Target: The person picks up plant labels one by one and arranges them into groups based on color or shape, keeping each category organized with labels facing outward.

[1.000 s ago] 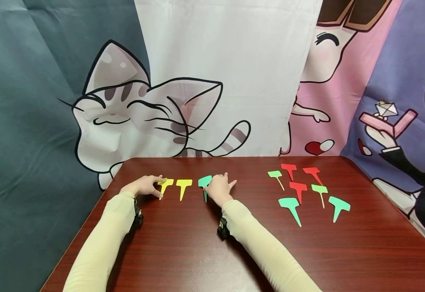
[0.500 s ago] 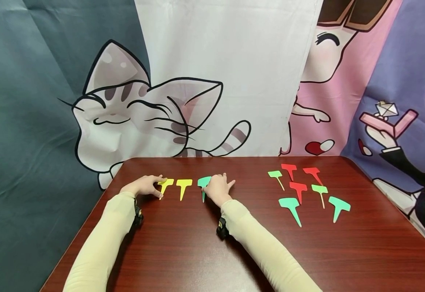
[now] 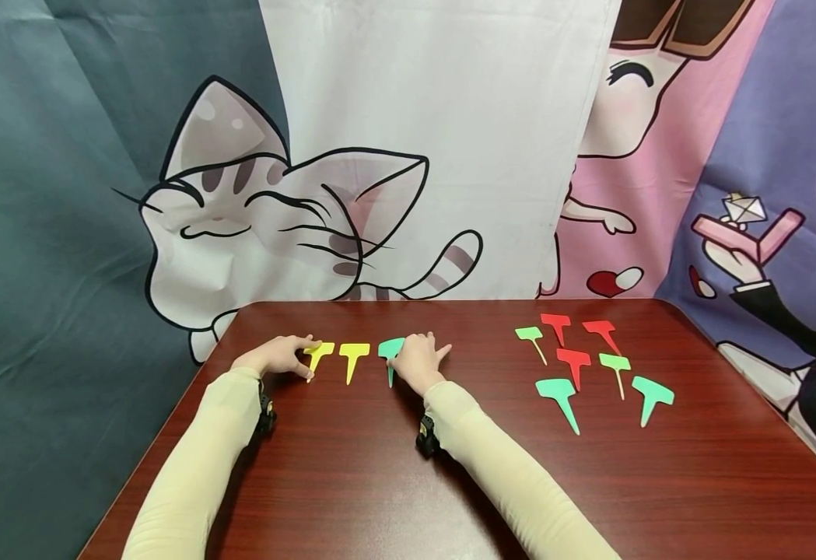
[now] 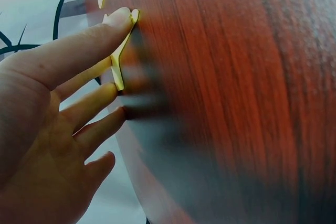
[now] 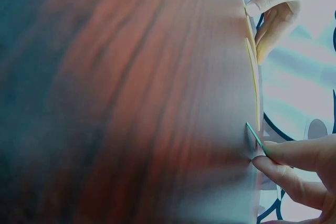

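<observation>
At the table's left end my left hand [image 3: 278, 358] holds a yellow T-shaped plant label [image 3: 320, 352] between thumb and fingertips. The left wrist view shows its thumb by the narrow stem and fingertips along the head of that label [image 4: 117, 69]. A second yellow label [image 3: 354, 356] lies just to the right, untouched. Further right my right hand [image 3: 419, 362] pinches a teal T-shaped label [image 3: 390, 348], its right part covered by the fingers. In the right wrist view this teal label [image 5: 255, 137] is seen edge-on, slightly tilted, at the thumb and forefinger.
Loose labels lie at the table's right: three red, one of them in the middle [image 3: 573, 360], two light green, such as the nearer one [image 3: 614, 363], and two teal, one nearest the front [image 3: 558, 391]. The brown table [image 3: 351, 474] ends at a printed cloth [image 3: 478, 93].
My right hand has shifted slightly left with the teal label, which stands a little straighter, and then stayed put. The left hand and its yellow label have not moved.
</observation>
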A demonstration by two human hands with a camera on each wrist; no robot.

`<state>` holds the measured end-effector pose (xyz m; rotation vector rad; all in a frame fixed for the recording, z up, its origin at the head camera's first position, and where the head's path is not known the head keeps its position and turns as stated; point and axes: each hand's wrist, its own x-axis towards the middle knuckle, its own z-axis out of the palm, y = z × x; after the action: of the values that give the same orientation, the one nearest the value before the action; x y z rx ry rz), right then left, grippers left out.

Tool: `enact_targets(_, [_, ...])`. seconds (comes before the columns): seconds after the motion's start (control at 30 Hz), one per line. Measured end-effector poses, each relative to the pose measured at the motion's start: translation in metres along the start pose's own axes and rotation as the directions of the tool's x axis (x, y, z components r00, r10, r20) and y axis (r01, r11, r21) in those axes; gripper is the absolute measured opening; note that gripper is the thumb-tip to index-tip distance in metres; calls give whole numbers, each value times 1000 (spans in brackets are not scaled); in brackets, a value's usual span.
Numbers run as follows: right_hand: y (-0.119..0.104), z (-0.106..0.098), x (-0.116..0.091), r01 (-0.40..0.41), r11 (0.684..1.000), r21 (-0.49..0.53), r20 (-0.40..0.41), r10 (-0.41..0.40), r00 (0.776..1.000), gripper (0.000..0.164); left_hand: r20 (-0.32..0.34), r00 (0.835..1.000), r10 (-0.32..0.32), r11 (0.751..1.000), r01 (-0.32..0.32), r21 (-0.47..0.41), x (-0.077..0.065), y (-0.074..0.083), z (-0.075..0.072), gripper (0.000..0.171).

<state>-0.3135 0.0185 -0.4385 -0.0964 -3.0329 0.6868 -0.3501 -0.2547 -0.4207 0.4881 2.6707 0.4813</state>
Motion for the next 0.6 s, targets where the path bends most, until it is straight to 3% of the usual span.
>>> enact_targets(0.43, [2, 0, 0, 7, 1000, -23, -6, -7, 1000, 38, 10, 1000, 0, 1000, 0, -15, -1, 2, 0, 77])
enact_targets(0.6, [5, -4, -3, 30, 1000, 1, -7, -30, 1000, 26, 11, 1000, 3, 1000, -3, -16, -1, 2, 0, 76])
